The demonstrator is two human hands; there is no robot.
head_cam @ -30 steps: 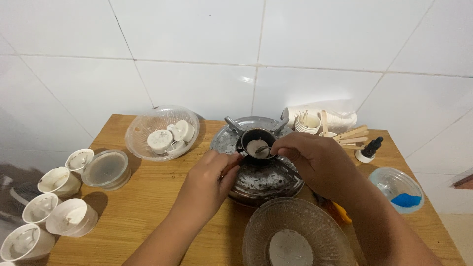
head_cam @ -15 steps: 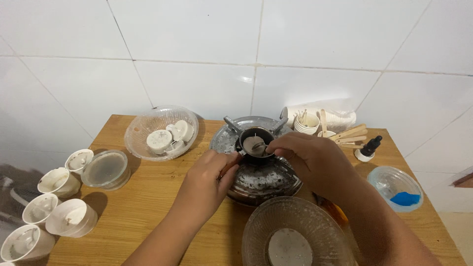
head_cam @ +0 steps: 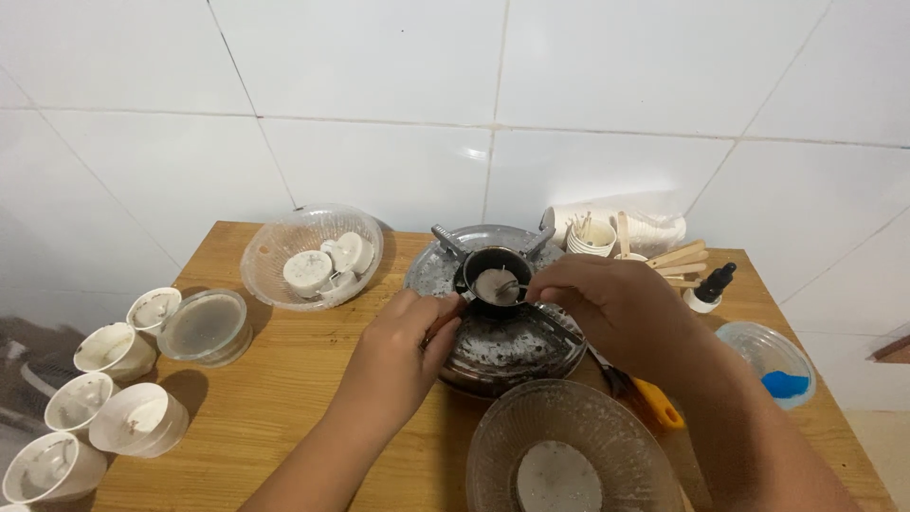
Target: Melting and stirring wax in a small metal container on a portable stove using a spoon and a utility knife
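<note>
Change: since the earlier pictures the spoon [head_cam: 509, 285] has shifted inside the pot while the right hand has moved only slightly; the scissors' yellow handle now shows more plainly at the right forearm.
Small pot: a little dark metal pot [head_cam: 495, 277] sits on the raised supports of a round metal burner [head_cam: 498, 327] at the middle of the table, with pale, greyish wax-like stuff in it.
Handling: the pot looks light and stiff, probably hot at the rim — the side handle is the place to grip it. Its contents look soft or half-melted, easy to slop if it tips.
Left hand: the left hand [head_cam: 403, 353] is closed round the pot's reddish-brown handle, knuckles up, forearm coming in from the lower edge.
Right hand: the right hand [head_cam: 616, 305] is curled palm-down over the burner's right side, fingertips pinched on the spoon's stem, its bowl dipped in the pot.
Hands together: close, either side of the pot, not touching.
Near front: a ribbed glass bowl [head_cam: 569, 450] with a pale disc in it.
Left: a clear bowl of white candle pieces [head_cam: 311, 254], a lidded glass jar [head_cam: 206, 325], white cups [head_cam: 114, 393] with wicks.
Right: wooden sticks [head_cam: 680, 264], a dropper bottle [head_cam: 710, 287], a dish with blue material [head_cam: 770, 362] — and scissors [head_cam: 645, 396].
</note>
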